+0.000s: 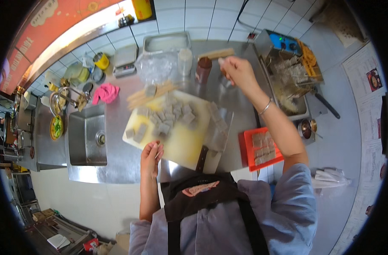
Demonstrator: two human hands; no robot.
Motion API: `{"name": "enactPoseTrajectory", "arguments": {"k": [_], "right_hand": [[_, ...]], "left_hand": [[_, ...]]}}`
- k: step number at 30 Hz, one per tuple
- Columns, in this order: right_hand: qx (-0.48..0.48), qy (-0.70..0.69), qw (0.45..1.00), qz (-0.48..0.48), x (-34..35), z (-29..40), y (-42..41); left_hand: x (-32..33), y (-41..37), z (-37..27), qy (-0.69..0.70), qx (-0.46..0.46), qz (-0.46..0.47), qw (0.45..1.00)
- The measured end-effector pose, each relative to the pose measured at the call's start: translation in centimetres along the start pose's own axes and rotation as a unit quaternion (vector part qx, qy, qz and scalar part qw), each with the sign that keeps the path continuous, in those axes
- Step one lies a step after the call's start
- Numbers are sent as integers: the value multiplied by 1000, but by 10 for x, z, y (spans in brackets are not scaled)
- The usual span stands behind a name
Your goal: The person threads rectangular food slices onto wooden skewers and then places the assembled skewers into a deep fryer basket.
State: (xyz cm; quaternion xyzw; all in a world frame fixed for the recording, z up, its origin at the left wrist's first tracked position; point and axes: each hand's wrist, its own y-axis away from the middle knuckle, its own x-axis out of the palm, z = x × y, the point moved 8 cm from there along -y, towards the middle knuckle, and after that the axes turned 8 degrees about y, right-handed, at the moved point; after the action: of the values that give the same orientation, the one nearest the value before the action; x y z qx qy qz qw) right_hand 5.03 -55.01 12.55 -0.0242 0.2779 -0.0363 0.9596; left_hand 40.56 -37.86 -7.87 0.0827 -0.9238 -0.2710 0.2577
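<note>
My left hand [151,156] is at the near left edge of a white and yellow cutting board [178,146], its fingers pinched around what may be a thin pale stick. Grey square food pieces [168,116] are heaped on the board. Wooden skewers [136,98] lie along its far left side, with one grey piece on top of them. My right hand [240,73] is raised over the far counter, right of a dark red bottle [203,70]. Its fingers are curled, with something pale at the fingertips; blur hides whether it is held. A bundle of sticks [218,53] lies beyond it.
A cleaver [202,157] with a dark handle lies at the board's near right side. A red tray [249,156] holds grey blocks. A fryer [289,98] stands right. A sink [85,137], a pink cloth [106,93] and a scale [124,70] are left; a metal pan [167,36] stands by the wall.
</note>
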Motion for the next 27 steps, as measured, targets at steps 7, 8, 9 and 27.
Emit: {"name": "enactPoseTrajectory", "arguments": {"k": [7, 8, 9, 27], "right_hand": [[2, 120, 992, -39, 58, -137, 98], [35, 133, 990, -17, 64, -152, 102], [65, 146, 987, 7, 68, -160, 103], [-309, 317, 891, 102, 327, -66, -75]], "left_hand": [[-7, -4, 8, -14, -35, 1, 999], [-7, -5, 8, -17, -39, 3, 999], [-6, -7, 8, -19, -41, 4, 999], [-67, -10, -2, 44, -24, -120, 991]]}}
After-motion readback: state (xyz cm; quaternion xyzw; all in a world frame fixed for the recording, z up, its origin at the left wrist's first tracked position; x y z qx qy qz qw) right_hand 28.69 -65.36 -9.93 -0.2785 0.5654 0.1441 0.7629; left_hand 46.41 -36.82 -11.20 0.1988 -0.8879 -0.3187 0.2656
